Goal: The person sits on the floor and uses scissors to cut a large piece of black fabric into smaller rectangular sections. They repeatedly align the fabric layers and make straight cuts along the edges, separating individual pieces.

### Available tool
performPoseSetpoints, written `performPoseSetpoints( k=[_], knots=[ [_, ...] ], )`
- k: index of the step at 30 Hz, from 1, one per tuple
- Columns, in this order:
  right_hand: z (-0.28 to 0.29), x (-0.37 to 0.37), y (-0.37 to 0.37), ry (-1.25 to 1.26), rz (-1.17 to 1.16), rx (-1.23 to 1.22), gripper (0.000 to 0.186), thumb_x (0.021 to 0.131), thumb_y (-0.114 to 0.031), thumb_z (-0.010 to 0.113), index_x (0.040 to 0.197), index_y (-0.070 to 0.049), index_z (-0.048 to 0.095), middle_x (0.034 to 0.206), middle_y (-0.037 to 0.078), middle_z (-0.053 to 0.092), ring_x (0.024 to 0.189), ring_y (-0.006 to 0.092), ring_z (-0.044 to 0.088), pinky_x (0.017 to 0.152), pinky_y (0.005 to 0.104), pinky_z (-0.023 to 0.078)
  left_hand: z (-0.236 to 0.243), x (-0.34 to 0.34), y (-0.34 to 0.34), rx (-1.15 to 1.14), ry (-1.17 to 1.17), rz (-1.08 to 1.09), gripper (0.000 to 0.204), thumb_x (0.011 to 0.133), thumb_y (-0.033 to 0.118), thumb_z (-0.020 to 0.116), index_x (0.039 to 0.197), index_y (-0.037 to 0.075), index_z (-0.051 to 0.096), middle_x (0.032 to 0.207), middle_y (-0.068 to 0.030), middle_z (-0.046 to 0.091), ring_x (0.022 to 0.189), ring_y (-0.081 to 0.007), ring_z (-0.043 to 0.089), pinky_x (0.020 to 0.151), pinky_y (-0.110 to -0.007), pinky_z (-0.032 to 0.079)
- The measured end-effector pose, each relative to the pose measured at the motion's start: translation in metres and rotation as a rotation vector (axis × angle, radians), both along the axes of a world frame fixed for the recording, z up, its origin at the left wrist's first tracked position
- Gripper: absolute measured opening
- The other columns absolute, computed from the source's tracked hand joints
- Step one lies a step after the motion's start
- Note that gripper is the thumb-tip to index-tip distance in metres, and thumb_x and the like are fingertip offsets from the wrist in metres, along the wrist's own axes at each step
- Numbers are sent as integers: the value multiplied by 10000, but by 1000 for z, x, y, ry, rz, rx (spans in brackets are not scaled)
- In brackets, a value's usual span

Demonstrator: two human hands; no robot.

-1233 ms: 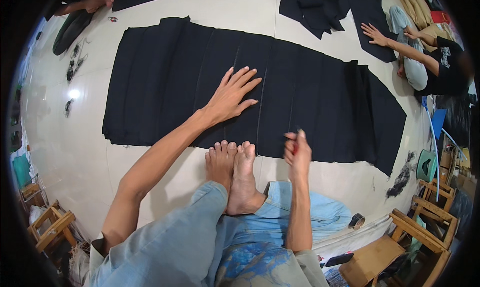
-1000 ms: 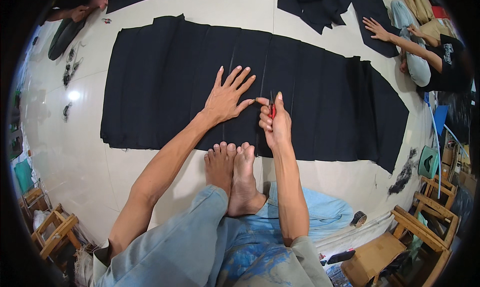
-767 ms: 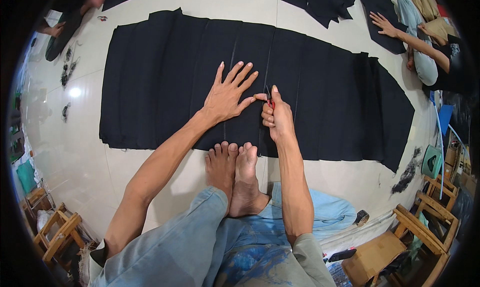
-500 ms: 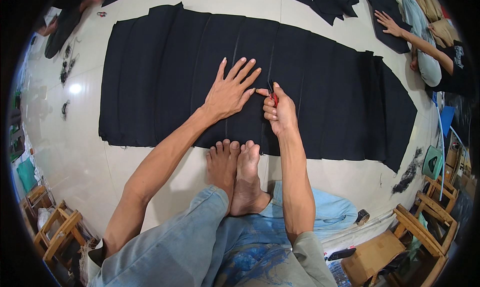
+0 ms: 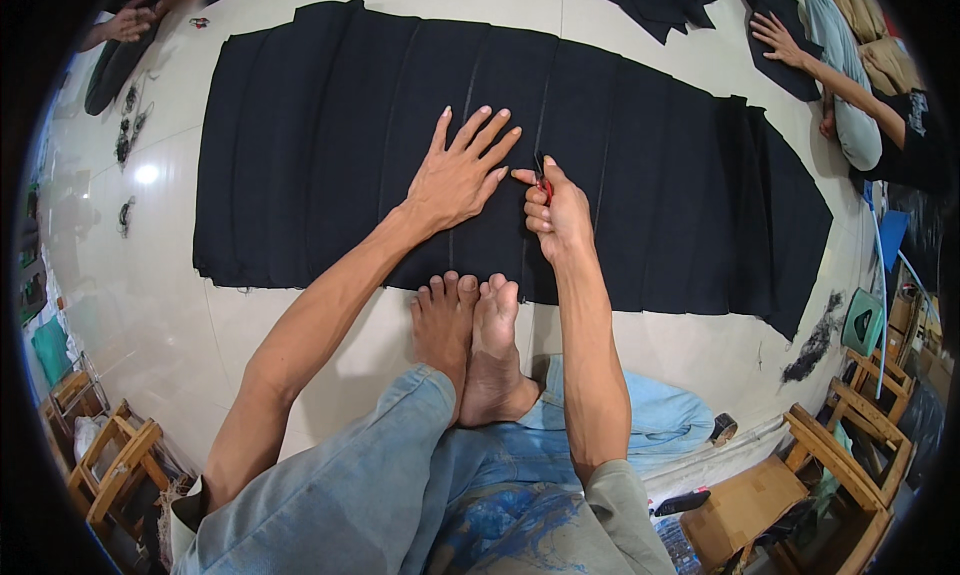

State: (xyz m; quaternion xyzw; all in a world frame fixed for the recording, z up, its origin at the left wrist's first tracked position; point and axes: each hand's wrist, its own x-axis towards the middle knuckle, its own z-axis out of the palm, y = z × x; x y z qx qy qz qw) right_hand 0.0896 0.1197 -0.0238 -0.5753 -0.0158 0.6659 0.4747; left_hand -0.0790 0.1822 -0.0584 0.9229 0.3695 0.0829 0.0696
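A wide black fabric piece (image 5: 320, 155) with several parallel seams or creases lies spread on the floor in front of me. My left hand (image 5: 455, 180) rests flat on its middle, fingers spread, holding nothing. Just to the right, my right hand (image 5: 558, 213) is closed around small red-handled thread snips (image 5: 545, 185). Their dark blades point away from me, at a seam line in the cloth. The tip of my left thumb is close to my right index finger. Whether the blades touch a thread is too small to tell.
My bare feet (image 5: 455, 320) are at the fabric's near edge. At the far right a co-worker's hand (image 5: 780, 43) presses on more black cloth (image 5: 655, 0); another person's hand (image 5: 130, 23) shows far left. Thread scraps (image 5: 815, 340), wooden stools (image 5: 850, 455) and a cardboard box (image 5: 745, 510) lie around.
My hands hold nearly the same places on the cloth, with the snips still in the right. At the far left, the other person's hand has moved up over the dark cloth.
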Motion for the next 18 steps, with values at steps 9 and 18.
performPoseSetpoints(
  k=[9, 18],
  knots=[
    [5, -3, 6, -9, -20, -30, 465, 1059, -376, 471, 1064, 61, 629, 609, -55, 399, 436, 17, 297, 367, 187, 226, 1, 0, -1, 3, -1, -5, 553, 1018, 334, 469, 1539, 174, 375, 1626, -60, 289, 1507, -261, 232, 1209, -609, 162],
    [2, -7, 3, -83, -42, -9, 455, 1034, -390, 512, 1011, 38, 665, 599, -36, 464, 424, 23, 323, 358, 198, 224, -1, 1, 0, 12, -25, -4, 549, 1019, 337, 464, 1534, 166, 383, 1623, -66, 292, 1507, -262, 230, 1209, -612, 157]
  ],
)
